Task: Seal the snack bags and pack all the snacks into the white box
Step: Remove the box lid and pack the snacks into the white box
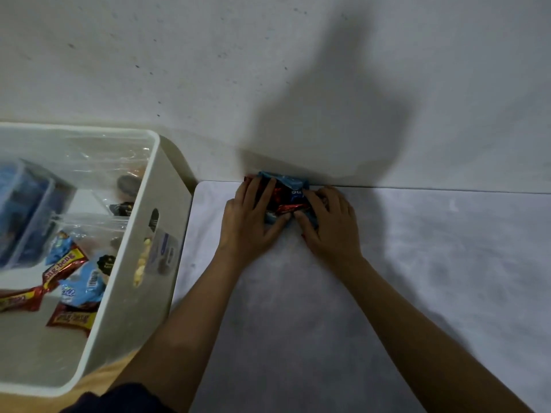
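A bunch of small red and blue snack packets (285, 195) lies at the far edge of the grey table, against the wall. My left hand (253, 217) presses on the bunch from the left, and my right hand (329, 223) closes on it from the right; both grip it together. The white box (140, 231) stands to the left, and its inside holds red wrapped bars (61, 271), light blue packets (85, 283), clear bags (98, 168) and a blue carton (26, 204).
The grey table top (417, 263) stretches to the right and toward me. A pale wall (268, 70) rises right behind the table edge. The box sits on an orange surface (101, 380) at the lower left.
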A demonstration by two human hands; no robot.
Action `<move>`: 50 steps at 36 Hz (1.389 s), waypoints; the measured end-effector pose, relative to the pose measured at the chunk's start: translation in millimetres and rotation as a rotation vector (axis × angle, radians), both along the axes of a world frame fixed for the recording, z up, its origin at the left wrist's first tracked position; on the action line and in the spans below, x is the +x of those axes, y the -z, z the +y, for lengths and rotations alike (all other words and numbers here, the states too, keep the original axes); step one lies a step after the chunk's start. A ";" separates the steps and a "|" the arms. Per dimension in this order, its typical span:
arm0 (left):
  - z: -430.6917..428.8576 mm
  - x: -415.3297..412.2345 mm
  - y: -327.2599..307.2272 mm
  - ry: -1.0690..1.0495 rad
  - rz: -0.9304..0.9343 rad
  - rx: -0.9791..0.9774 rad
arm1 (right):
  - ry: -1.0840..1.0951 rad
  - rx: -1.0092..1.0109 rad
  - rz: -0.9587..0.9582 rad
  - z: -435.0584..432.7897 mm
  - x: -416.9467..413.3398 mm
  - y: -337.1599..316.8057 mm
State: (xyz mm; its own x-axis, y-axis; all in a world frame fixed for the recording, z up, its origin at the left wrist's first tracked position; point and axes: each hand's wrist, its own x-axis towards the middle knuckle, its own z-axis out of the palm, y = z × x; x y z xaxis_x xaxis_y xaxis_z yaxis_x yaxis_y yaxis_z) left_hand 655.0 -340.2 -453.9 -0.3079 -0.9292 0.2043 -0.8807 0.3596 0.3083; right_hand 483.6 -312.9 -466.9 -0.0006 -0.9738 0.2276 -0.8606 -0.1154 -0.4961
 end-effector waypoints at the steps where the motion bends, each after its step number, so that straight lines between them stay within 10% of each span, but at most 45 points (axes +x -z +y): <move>1: -1.3 0.9 -0.6 0.004 -0.007 -0.004 | -0.001 -0.003 -0.008 -0.8 -0.7 -1.0; 24: -5.1 -2.5 -0.7 -0.048 -0.206 -0.171 | 0.176 -0.043 0.129 17.7 -22.2 -2.6; 50: -22.4 -18.3 6.1 0.061 0.062 -0.199 | 0.057 -0.197 0.200 13.4 -39.3 -1.0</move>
State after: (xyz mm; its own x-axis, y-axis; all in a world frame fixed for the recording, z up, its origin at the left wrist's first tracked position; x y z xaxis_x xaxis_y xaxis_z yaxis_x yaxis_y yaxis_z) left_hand 636.7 -362.6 -460.0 -0.3434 -0.8486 0.4025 -0.8369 0.4710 0.2790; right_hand 444.3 -299.6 -465.9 0.0093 -0.9105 0.4133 -0.9469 -0.1409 -0.2891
